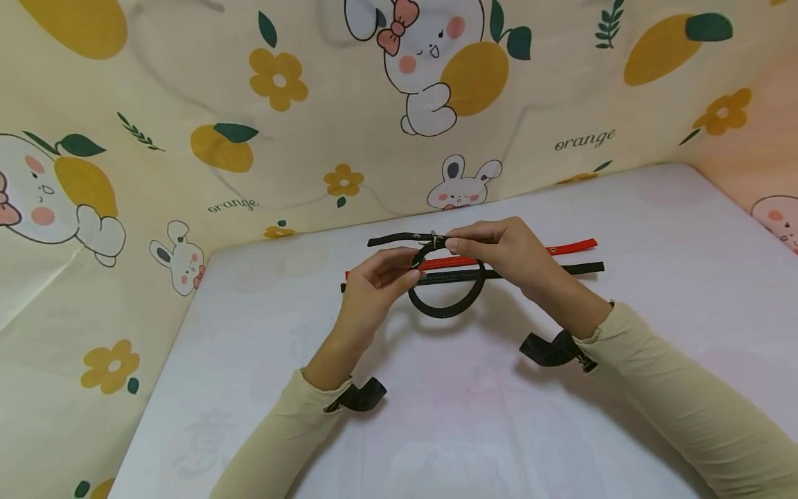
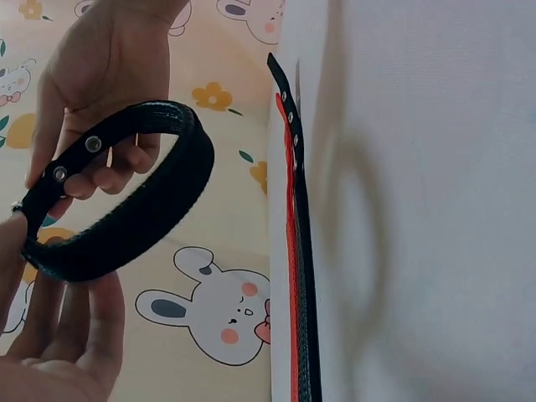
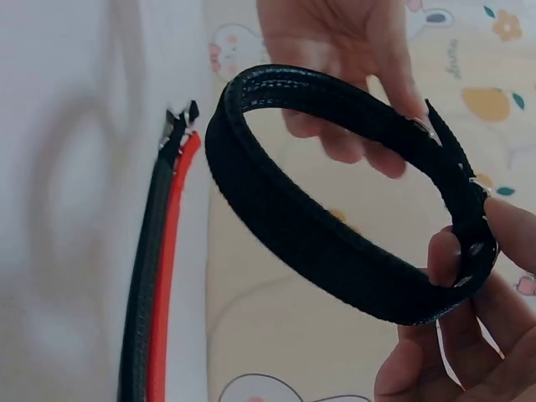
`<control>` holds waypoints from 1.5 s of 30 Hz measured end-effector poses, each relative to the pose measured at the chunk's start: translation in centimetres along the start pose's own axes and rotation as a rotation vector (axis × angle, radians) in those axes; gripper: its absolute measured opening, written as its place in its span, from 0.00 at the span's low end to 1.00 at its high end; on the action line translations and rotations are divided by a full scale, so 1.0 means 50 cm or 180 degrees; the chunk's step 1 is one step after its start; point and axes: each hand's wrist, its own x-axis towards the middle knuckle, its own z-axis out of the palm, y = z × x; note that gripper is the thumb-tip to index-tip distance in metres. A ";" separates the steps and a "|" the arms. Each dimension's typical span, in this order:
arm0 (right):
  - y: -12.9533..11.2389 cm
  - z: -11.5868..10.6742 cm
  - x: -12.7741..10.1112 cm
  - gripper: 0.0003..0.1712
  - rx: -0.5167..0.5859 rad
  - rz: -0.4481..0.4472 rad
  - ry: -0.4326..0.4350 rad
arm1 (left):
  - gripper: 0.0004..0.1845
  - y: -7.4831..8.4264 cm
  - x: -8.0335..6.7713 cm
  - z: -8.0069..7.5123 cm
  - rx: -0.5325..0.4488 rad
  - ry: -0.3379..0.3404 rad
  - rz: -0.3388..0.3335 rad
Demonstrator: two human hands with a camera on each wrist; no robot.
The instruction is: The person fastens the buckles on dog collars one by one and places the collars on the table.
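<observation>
A black buckle collar (image 1: 444,312) is bent into a loop and held up over the table by both hands. My left hand (image 1: 377,279) pinches the loop's left side. On the upper right, my right hand (image 1: 508,251) pinches the strap close to the metal buckle (image 1: 434,240). The strap's loose end (image 1: 393,239) sticks out to the left past the buckle. Metal-rimmed holes (image 2: 94,143) show on the band in the left wrist view. In the right wrist view the loop's wide dark band (image 3: 285,230) faces the camera, and fingertips cover part of the buckle area.
Behind the loop, a red collar (image 1: 573,247) and another black collar (image 1: 582,268) lie straight and side by side on the white table (image 1: 436,416). A cream cloth (image 1: 349,104) printed with rabbits and oranges rises along the back and left.
</observation>
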 end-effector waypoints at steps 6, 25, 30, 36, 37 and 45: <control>0.003 0.007 -0.001 0.21 -0.0051 -0.0002 -0.0046 | 0.18 0.001 -0.002 0.003 0.0018 0.0064 0.0064; 0.006 -0.005 0.008 0.23 -0.0342 -0.0076 -0.0257 | 0.19 0.000 -0.002 0.007 0.0089 0.0180 0.0103; 0.003 -0.014 0.007 0.25 -0.0454 -0.0077 -0.0350 | 0.20 0.001 0.000 0.006 0.0059 0.0228 0.0056; 0.001 -0.016 0.008 0.26 -0.0466 -0.0025 -0.0319 | 0.20 0.001 0.003 0.004 0.0114 0.0318 -0.0037; 0.002 -0.016 0.008 0.25 -0.0467 -0.0021 -0.0310 | 0.20 0.001 0.004 0.004 0.0109 0.0328 -0.0053; 0.002 -0.017 0.010 0.24 -0.0557 -0.0036 -0.0246 | 0.18 0.002 0.005 -0.001 0.0173 0.0466 -0.0115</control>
